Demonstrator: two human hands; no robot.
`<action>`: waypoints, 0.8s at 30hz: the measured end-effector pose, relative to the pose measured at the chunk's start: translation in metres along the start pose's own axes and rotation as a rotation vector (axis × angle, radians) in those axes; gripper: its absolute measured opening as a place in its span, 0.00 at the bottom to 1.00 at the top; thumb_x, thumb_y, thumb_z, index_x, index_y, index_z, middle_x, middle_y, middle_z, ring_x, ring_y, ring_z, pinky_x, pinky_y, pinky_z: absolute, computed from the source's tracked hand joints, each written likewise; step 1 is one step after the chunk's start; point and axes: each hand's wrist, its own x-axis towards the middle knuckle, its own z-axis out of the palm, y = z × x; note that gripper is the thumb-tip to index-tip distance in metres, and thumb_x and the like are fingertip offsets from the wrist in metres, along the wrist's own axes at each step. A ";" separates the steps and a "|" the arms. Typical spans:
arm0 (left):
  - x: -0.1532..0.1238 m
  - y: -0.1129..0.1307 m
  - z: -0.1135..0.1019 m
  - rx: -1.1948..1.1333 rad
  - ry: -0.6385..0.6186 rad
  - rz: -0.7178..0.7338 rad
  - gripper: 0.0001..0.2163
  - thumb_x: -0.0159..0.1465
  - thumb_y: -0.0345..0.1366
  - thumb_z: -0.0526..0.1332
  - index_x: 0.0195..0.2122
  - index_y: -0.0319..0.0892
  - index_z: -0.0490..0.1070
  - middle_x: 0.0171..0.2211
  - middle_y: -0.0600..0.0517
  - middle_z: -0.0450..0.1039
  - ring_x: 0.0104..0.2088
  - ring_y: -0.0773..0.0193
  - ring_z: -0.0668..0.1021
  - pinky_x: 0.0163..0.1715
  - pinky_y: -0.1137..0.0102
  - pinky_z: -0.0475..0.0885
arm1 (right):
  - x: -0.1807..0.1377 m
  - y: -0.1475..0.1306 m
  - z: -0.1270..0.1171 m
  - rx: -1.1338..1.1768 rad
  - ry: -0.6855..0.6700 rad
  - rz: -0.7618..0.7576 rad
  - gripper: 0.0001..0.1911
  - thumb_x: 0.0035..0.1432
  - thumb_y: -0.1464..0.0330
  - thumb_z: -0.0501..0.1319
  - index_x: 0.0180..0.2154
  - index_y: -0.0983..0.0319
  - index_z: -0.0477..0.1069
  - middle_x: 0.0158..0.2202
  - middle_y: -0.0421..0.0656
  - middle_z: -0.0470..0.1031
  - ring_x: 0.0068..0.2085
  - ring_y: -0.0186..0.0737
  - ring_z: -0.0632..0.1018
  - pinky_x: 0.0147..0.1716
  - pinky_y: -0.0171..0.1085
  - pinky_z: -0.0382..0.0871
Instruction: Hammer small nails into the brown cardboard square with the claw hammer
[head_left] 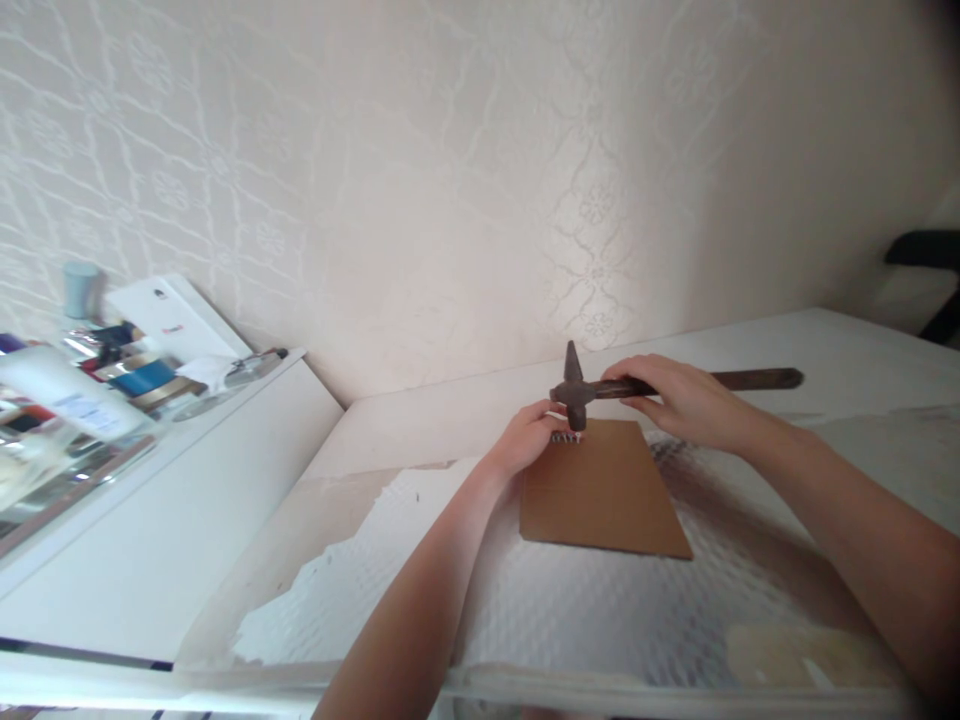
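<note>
My right hand [686, 398] grips a dark hammer [739, 381] near its head, the handle sticking out to the right. The hammer head [573, 392] rests just above the far left corner of a brown board [604, 490]. My left hand [529, 436] is closed in a pinch at that corner, right beside the hammer head, on something small I cannot make out. Tiny nails seem to stand in a row at the board's far edge [564, 438]. The board lies flat on a silvery padded sheet [600, 600].
The sheet covers a white table [825, 340] against a patterned wall. To the left, a lower white surface [187, 500] carries bottles, jars and a white phone-like slab [169, 320]. A dark chair part [930, 265] shows at the far right.
</note>
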 end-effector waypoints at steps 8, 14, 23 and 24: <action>0.002 -0.005 -0.001 -0.024 -0.004 0.000 0.07 0.52 0.30 0.58 0.32 0.38 0.71 0.33 0.49 0.77 0.41 0.59 0.77 0.51 0.63 0.65 | -0.001 0.005 0.001 -0.001 0.086 -0.016 0.14 0.55 0.70 0.53 0.43 0.57 0.69 0.41 0.45 0.76 0.42 0.45 0.75 0.41 0.42 0.68; 0.003 -0.006 -0.001 -0.015 0.009 0.018 0.07 0.52 0.28 0.56 0.30 0.38 0.72 0.35 0.49 0.77 0.41 0.60 0.76 0.51 0.65 0.66 | -0.001 0.004 0.003 0.009 0.012 -0.023 0.14 0.55 0.71 0.52 0.43 0.57 0.70 0.40 0.44 0.76 0.41 0.45 0.76 0.40 0.42 0.68; 0.003 -0.005 -0.001 -0.020 -0.008 0.009 0.07 0.52 0.27 0.55 0.29 0.38 0.72 0.34 0.49 0.77 0.41 0.60 0.76 0.51 0.65 0.65 | -0.001 0.001 0.001 -0.022 0.006 -0.014 0.14 0.55 0.72 0.52 0.42 0.57 0.70 0.39 0.44 0.76 0.41 0.44 0.76 0.39 0.41 0.68; 0.003 -0.004 -0.001 -0.030 -0.012 0.007 0.06 0.53 0.28 0.56 0.29 0.38 0.71 0.34 0.49 0.77 0.41 0.60 0.77 0.51 0.65 0.66 | -0.001 0.002 0.001 -0.022 0.025 -0.012 0.14 0.55 0.71 0.53 0.43 0.57 0.70 0.40 0.44 0.76 0.41 0.45 0.76 0.39 0.41 0.68</action>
